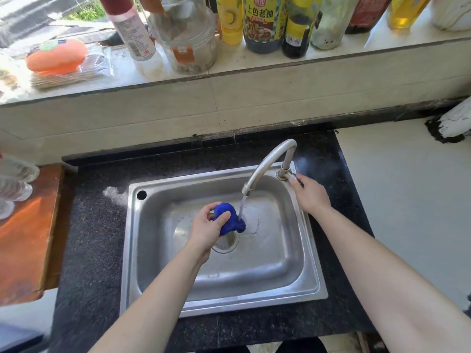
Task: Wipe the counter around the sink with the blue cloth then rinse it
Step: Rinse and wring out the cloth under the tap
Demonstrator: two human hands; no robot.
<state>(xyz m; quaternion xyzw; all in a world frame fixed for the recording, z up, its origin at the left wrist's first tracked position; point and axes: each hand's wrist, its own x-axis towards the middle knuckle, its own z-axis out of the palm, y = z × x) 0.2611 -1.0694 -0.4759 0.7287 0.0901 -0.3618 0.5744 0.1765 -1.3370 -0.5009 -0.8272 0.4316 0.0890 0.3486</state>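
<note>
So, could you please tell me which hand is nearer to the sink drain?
The left. The left hand grips the blue cloth right over the drain; the right hand holds the tap handle at the back right corner of the sink.

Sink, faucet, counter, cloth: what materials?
Sink: likely stainless steel, brushed grey sheen with soft reflections. Faucet: metal, satin silver tube, probably steel or plated. Counter: dark speckled stone, looks like polished granite or an imitation. Blue cloth: soft, bunching textile; weave unresolvable.

Sunlit pale windowsill [369,39] holds a row of bottles [262,24] above a cream tiled wall [153,115].
</note>
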